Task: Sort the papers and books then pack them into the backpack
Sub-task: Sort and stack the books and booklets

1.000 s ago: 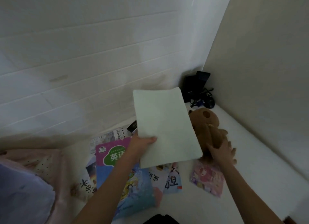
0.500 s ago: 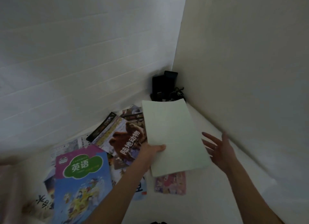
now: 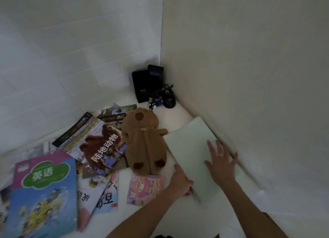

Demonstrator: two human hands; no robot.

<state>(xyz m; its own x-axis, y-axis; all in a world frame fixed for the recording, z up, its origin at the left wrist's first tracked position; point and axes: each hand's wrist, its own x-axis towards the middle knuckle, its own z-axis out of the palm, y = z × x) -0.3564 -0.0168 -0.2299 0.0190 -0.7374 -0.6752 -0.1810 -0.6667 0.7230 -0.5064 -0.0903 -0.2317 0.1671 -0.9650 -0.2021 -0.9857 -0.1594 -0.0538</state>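
You have one view only, a wide-angle camera on your head, looking forward and down from close above the white surface [image 3: 178,116] into the room corner. Your forearms enter from the bottom edge. Straight wall lines bow toward the frame's edges.

We note dim, flat indoor light — soft shadows, no glare, wide-angle bending at edges, motion blur lower right.

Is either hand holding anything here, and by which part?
The left hand grips the pale green paper stack at its near left edge. The right hand lies flat on top, fingers spread.
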